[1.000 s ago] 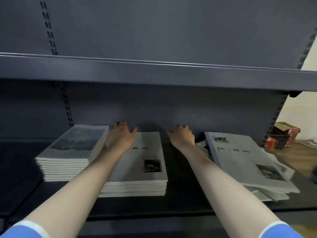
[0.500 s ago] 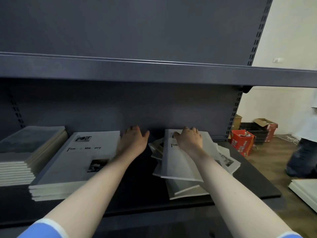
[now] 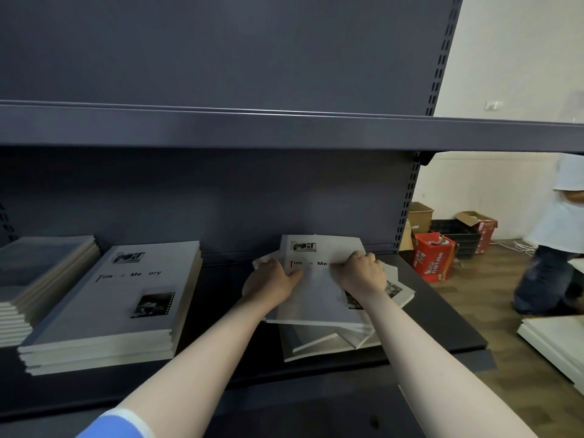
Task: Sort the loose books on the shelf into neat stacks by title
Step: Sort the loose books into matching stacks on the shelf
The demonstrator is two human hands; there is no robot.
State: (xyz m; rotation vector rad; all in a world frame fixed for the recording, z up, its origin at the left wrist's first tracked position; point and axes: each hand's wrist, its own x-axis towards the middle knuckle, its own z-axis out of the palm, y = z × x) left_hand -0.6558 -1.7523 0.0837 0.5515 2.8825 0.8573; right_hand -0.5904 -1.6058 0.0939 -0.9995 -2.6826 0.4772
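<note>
Two hands are on one book: our left hand (image 3: 273, 281) grips the left edge of the top book (image 3: 316, 286), thumb on the cover and fingers curled under, while our right hand (image 3: 360, 273) presses down on its right half with fingers bent over the cover. That book lies flat on the loose pile (image 3: 331, 338), on the shelf (image 3: 442, 324), its long axis running from the back wall toward us, title end farthest away.

Taking the neat stack (image 3: 120, 311) as our landmark: the top book sits to its right, apart from it, with a strip of bare shelf between. Its cover shows the same title as the neat stack. Our left hand is the nearer one to that stack. Further left, touching or just beside it, stands a second stack (image 3: 38, 273) with a darker cover.

We judge the coming move as a lift and a leftward carry across the gap, keeping the long axis as it lies. Below, the loose pile is fanned and skewed, so it may shift as the book leaves.
</note>
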